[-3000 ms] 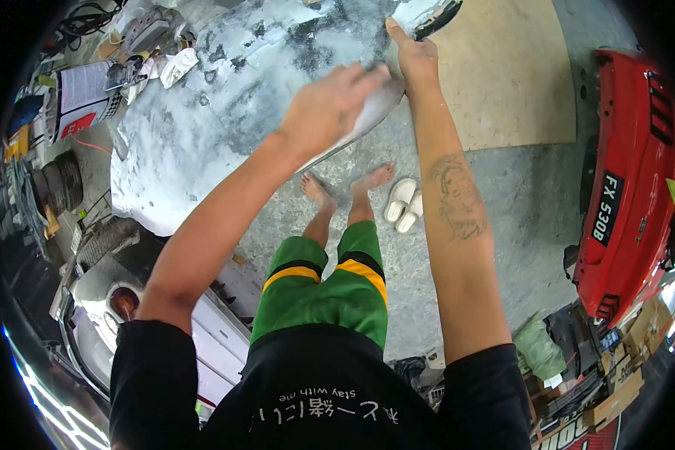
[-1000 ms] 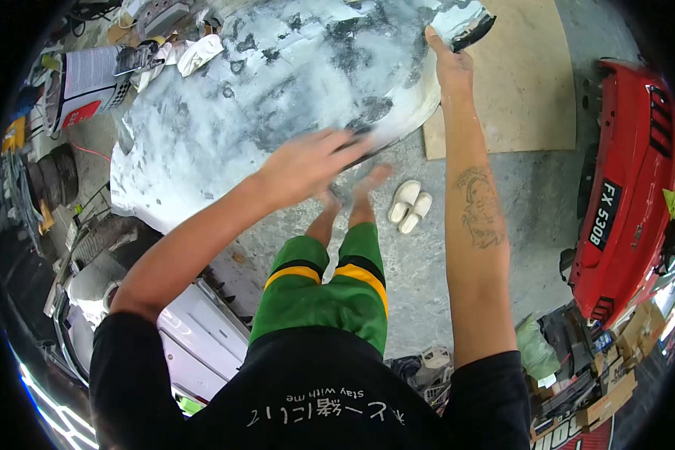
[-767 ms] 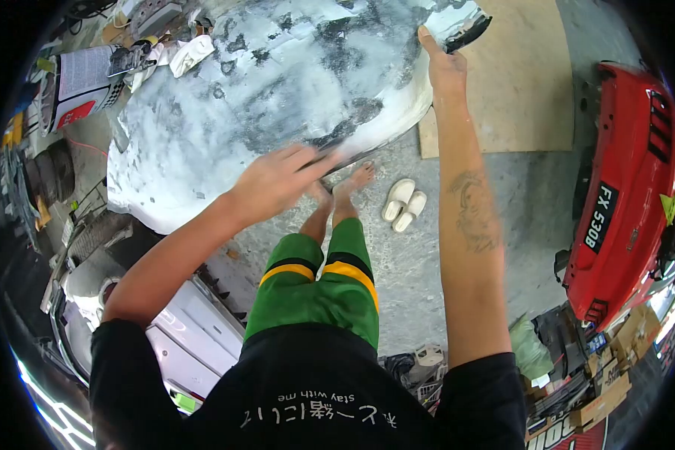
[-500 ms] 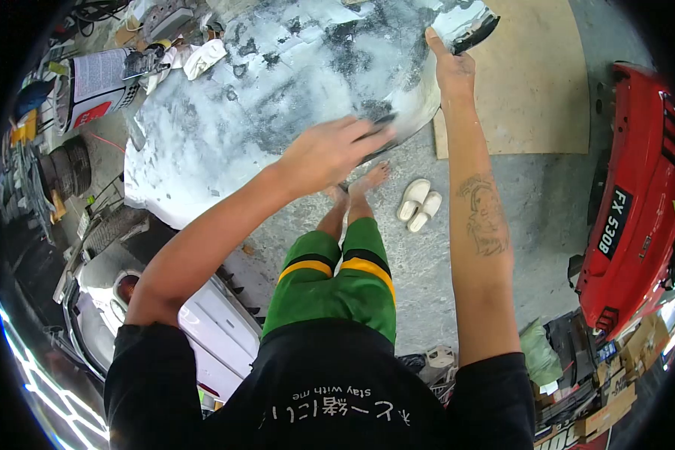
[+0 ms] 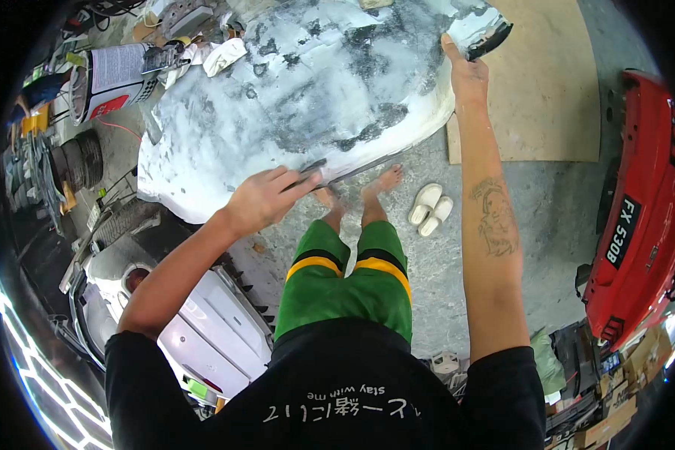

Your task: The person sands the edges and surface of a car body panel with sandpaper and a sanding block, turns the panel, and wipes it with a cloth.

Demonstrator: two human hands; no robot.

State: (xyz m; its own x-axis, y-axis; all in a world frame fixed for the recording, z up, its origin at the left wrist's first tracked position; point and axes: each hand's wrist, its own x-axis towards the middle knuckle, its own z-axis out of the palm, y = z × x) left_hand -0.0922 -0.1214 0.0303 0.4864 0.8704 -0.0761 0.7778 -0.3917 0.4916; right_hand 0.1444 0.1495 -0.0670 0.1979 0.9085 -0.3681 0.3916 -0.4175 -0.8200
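A large panel (image 5: 292, 97), mottled white and grey with dark patches, spans the upper middle. My left hand (image 5: 266, 199) is at its lower edge, fingers closed round a thin dark pad (image 5: 313, 166) that shows between them and lies against the panel. Near the panel's right end, my right hand (image 5: 469, 78) grips the edge, thumb on top and the other fingers mostly hidden below. A black-edged tip (image 5: 491, 41) of the panel sticks out beyond this hand.
White slippers (image 5: 430, 208) lie on the concrete floor beside my bare feet. A tan board (image 5: 532, 90) is at the upper right, a red bumper (image 5: 628, 240) at far right. Left are a large can (image 5: 116, 79), tyres (image 5: 79, 160) and a white car part (image 5: 221, 330). Boxes (image 5: 649, 352) fill the lower right.
My left hand has moved left and down along the panel's lower edge, with the pad still in it. My right hand keeps its grip; the whole view has shifted slightly.
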